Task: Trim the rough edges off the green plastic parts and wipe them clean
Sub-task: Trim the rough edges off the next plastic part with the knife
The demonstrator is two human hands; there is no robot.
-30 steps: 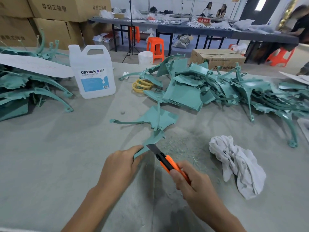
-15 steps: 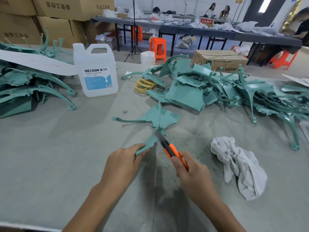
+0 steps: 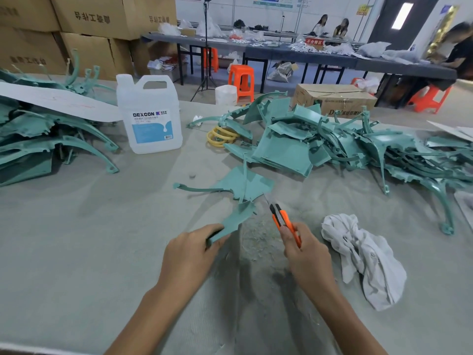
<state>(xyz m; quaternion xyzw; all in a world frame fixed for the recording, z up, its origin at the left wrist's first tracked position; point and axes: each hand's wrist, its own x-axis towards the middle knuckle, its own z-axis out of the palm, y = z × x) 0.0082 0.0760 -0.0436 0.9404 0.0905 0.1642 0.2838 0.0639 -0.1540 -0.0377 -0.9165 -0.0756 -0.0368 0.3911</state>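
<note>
While the left hand [image 3: 189, 254] pinches the near tip of the green part [image 3: 240, 185] on the worktop [image 3: 76, 239], thin, likely light and flexy, the right hand [image 3: 307, 254] has its grip clenched on the knife [image 3: 284, 221] just beside its edge.

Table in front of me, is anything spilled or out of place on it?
Pale plastic shavings lie scattered on the table between the left hand and right hand, loose trimming debris. The white rag lies crumpled to the right. Nothing looks spilled; the jug stands upright.

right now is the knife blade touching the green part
Cannot tell: in the head view the utility knife blade ends at the edge of the green plastic part, too blurred to judge.
</note>
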